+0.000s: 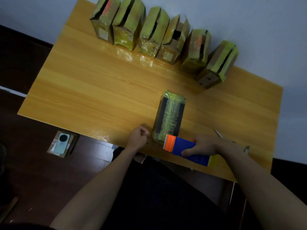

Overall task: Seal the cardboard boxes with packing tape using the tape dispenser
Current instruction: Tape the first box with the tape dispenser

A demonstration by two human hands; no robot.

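Though blurred, red box (105, 17) lettering

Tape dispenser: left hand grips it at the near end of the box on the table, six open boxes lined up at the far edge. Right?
Not quite. The right hand grips the tape dispenser, not the left hand, as the head view shows. It is at the near end of the box, six open boxes behind.

Red marks on first box in the far row (108, 9): blurred, unreadable.
White label on its side (103, 33): blank or too small.
Other labels: none legible.
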